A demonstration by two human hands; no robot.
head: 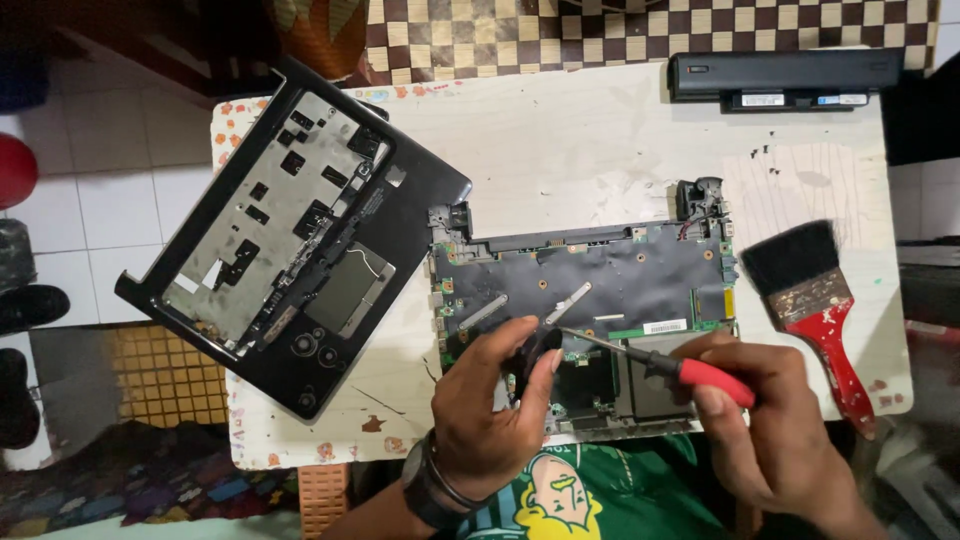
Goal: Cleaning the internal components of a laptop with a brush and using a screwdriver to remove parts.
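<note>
A laptop motherboard [600,275] with a dark film over it lies on the white table [560,140], near its front edge. My right hand [775,420] holds a red-and-black-handled screwdriver [690,370], its thin shaft pointing left with the tip over the board near my left thumb. My left hand [490,400] pinches a small round black part [535,350] above the board's lower left area. A watch sits on my left wrist.
A black laptop palmrest shell [300,240] lies upside down at the table's left, overhanging the edge. A long black battery [785,75] rests at the back right. A red-handled paintbrush [815,300] lies at the right. Several tiny screws sit near the battery.
</note>
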